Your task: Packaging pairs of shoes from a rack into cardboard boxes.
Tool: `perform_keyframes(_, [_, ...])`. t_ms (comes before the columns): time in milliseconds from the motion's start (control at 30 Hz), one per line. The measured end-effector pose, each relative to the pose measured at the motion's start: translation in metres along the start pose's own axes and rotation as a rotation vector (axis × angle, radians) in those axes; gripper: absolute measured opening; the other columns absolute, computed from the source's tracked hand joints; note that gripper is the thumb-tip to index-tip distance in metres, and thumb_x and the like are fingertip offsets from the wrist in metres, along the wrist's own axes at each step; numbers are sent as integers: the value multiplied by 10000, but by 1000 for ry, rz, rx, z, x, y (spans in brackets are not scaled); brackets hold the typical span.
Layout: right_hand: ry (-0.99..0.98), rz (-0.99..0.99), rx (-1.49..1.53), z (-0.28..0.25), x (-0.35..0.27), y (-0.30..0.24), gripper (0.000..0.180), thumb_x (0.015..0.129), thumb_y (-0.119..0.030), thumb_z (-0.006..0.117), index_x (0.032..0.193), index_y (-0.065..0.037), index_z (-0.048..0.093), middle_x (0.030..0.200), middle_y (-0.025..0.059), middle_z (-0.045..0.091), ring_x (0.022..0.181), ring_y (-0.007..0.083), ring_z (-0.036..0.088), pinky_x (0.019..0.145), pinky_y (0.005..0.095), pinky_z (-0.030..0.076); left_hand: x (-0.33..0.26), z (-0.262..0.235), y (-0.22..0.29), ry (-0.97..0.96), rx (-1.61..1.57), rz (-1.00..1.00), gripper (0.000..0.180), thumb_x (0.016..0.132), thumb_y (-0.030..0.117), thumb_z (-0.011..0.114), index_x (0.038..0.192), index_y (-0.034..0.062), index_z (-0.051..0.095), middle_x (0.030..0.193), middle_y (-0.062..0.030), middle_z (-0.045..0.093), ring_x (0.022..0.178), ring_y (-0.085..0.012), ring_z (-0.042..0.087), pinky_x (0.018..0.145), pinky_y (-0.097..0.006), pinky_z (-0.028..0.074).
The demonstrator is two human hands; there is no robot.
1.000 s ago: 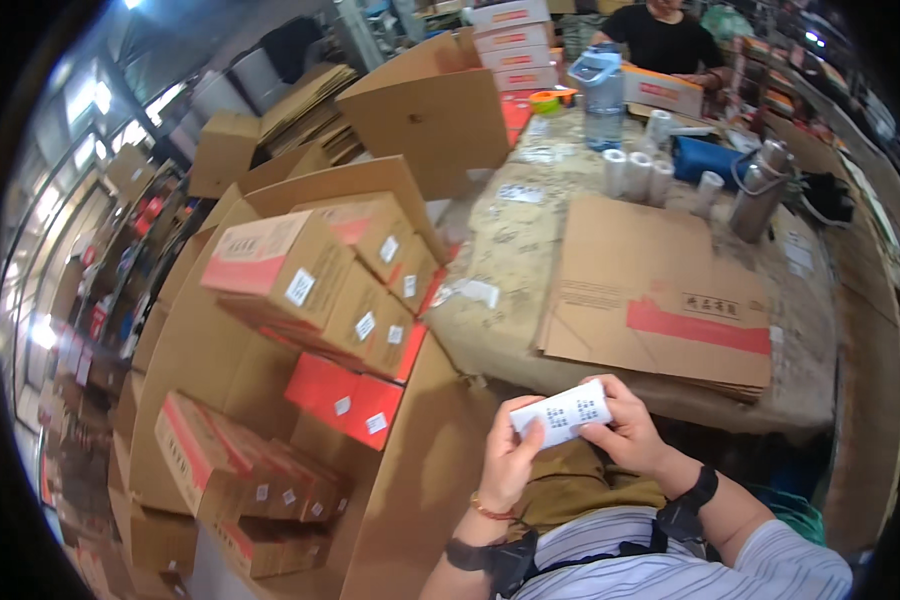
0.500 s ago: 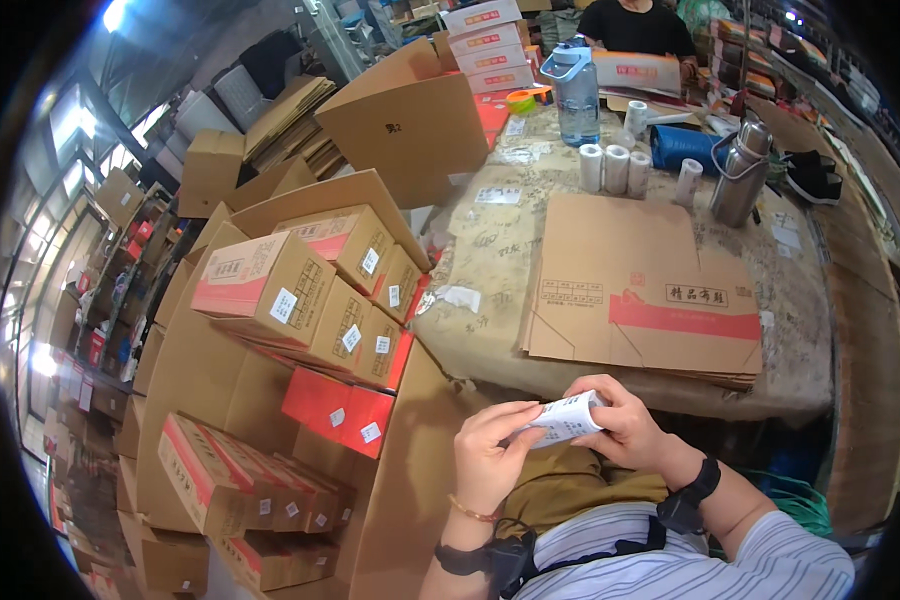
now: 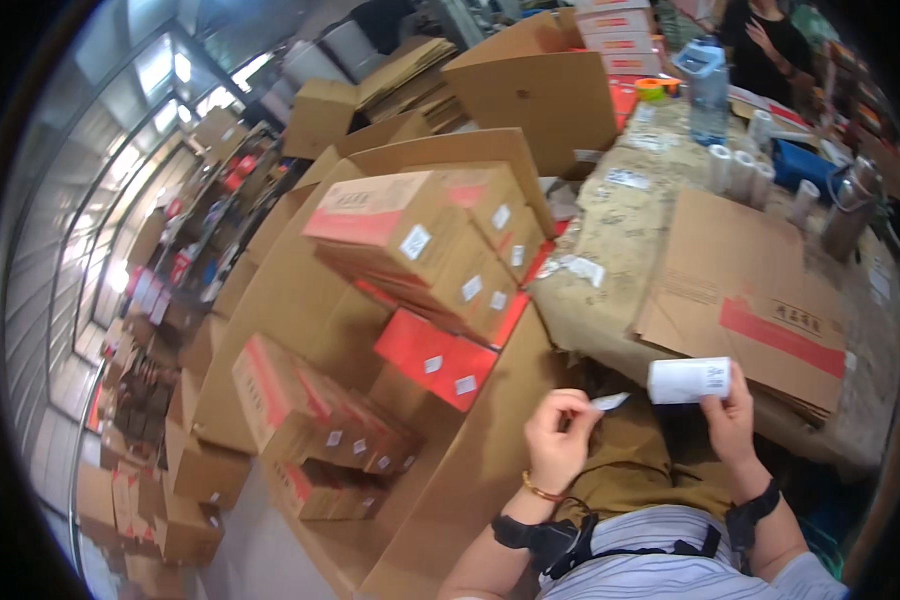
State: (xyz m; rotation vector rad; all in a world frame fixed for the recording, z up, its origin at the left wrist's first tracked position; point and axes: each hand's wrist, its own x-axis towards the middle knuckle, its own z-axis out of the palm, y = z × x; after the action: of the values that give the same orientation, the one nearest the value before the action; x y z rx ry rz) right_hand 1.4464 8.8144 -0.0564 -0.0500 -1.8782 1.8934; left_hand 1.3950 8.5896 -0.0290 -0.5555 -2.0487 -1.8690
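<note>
Between the fingertips of my left hand (image 3: 557, 437) is a small white label (image 3: 610, 402), its free end sticking out to the right. My right hand (image 3: 731, 412) grips a white label roll (image 3: 688, 381) by its right end. A gap separates the label from the roll. Both hands are over my lap, in front of the table's near edge. To their left stands a big open carton (image 3: 450, 480). Inside it are stacked brown shoe boxes (image 3: 370, 222) and red boxes (image 3: 432, 352), with white labels on their ends.
Flattened cardboard (image 3: 740, 270) lies on the paper-covered table (image 3: 595, 235). Behind it are several label rolls (image 3: 740, 175), a blue water bottle (image 3: 709, 95) and a steel flask (image 3: 850, 210). Another person (image 3: 770, 45) is across the table. Another open carton (image 3: 535, 85) stands beyond the first.
My hands have come apart: the left now pinches a separate label, while the right has kept the roll. The view has swung left, so the scene sits further right.
</note>
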Motion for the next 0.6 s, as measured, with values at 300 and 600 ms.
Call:
perform_keyframes(300, [-137, 116, -6, -6, -3, 18, 173, 847, -10, 541, 1004, 56, 571, 1106, 65, 443, 959, 137, 497, 812, 244, 424, -43, -314, -95, 1168, 483, -71, 121, 858, 31, 585, 948, 53, 506, 883, -16, 536, 779, -117, 516, 696, -258, 446])
perform_keyframes(600, [-264, 45, -66, 8, -1, 22, 170, 822, -11, 569, 981, 44, 588, 1110, 67, 443, 969, 151, 497, 808, 249, 432, -49, -400, -100, 1082, 435, -290, 409, 817, -17, 591, 1212, 8, 490, 1152, -101, 539, 956, -186, 552, 815, -305, 458])
